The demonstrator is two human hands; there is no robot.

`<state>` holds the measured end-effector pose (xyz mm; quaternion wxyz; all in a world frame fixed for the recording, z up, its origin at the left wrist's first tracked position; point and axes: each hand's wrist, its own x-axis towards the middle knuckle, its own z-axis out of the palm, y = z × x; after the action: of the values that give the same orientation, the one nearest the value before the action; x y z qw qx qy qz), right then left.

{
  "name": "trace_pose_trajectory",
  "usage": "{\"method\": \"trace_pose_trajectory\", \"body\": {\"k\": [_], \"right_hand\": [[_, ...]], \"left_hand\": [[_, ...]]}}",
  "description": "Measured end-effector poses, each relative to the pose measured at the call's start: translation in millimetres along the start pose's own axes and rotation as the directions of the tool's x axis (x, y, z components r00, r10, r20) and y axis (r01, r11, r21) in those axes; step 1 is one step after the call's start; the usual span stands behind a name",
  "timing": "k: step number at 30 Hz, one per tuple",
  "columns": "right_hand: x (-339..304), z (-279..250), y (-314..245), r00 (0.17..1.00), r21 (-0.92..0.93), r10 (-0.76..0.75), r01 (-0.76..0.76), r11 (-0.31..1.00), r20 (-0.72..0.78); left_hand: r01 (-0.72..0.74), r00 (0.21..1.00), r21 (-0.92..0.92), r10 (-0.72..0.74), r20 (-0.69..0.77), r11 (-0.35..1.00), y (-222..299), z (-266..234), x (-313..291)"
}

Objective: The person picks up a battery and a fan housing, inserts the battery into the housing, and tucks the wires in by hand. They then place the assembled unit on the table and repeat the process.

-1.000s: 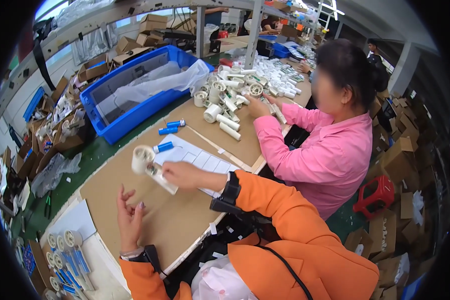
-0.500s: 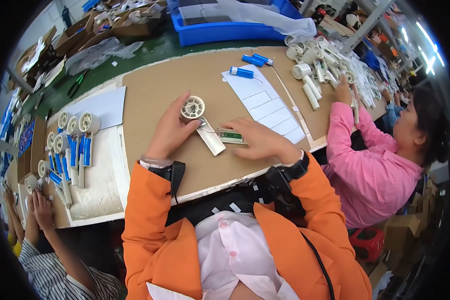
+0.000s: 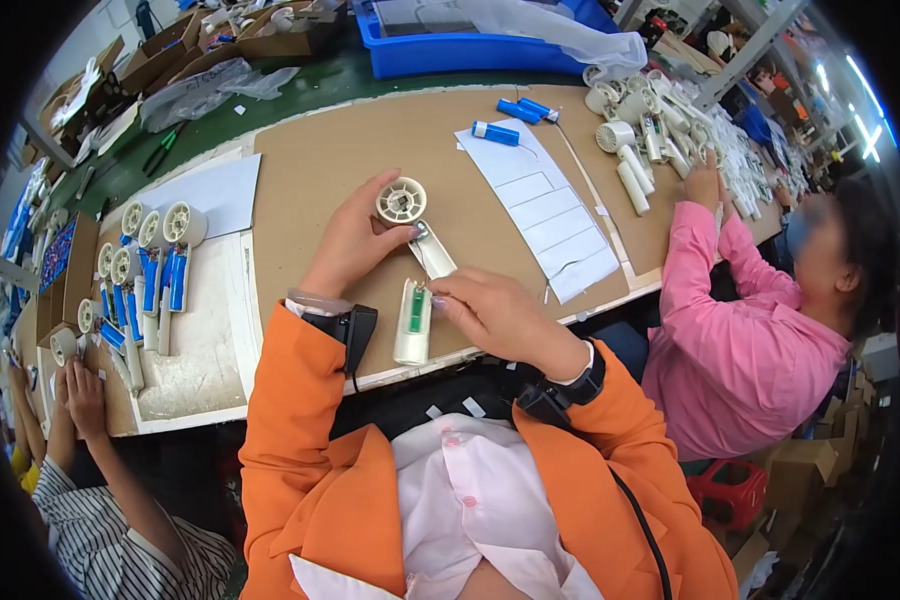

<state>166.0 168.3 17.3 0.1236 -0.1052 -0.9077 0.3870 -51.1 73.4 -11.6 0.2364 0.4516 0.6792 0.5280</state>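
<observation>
My left hand [image 3: 355, 240] is closed on a cream plastic fan housing [image 3: 401, 200], with the fingers along its round grilled head and the thumb at the neck. Its open handle [image 3: 435, 258] slants down to the right. Just below that lies a separate handle half with a green circuit board [image 3: 413, 320], pointing toward me. My right hand [image 3: 495, 318] is closed, fingertips pinched at the far end of this half, where thin wires run. What exactly they pinch is hidden.
At left stand several fan housings with blue batteries [image 3: 178, 275]. Blue batteries [image 3: 495, 133] and a ruled white sheet [image 3: 550, 215] lie at right. Beyond are a pile of cream parts [image 3: 660, 125] and a blue bin [image 3: 470, 55]. A co-worker in pink [image 3: 750, 340] sits at right, another person's hand [image 3: 85, 400] at left.
The handle half with the circuit board has swung from the right of the housing to below it, pointing toward me. My right hand has moved down and closed; my left hand keeps its hold.
</observation>
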Motion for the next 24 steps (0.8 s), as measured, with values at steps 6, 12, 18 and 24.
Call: {"method": "trace_pose_trajectory", "body": {"k": [6, 12, 18, 24], "right_hand": [[5.7, -2.8, 18.0, 0.945, -0.235, -0.326, 0.317, 0.919, 0.001], [53.9, -44.4, 43.4, 0.974, -0.235, -0.217, 0.195, 0.952, -0.071], [135.4, -96.3, 115.3, 0.927, -0.687, -0.227, -0.045, 0.725, -0.3], [146.9, -88.7, 135.5, 0.984, -0.832, -0.063, -0.107, 0.544, -0.168]], "left_hand": [[-0.008, 0.999, -0.033, 0.009, 0.032, 0.999, -5.3, 1.7, 3.7], [0.082, 0.995, -0.072, -0.078, 0.063, 0.994, -5.5, -5.6, -1.8], [0.031, 0.996, -0.043, -0.028, 0.081, 0.999, 16.9, 0.6, -1.3], [0.037, 0.993, -0.05, -0.042, -0.112, 0.998, 13.5, -3.0, 0.8]]}}
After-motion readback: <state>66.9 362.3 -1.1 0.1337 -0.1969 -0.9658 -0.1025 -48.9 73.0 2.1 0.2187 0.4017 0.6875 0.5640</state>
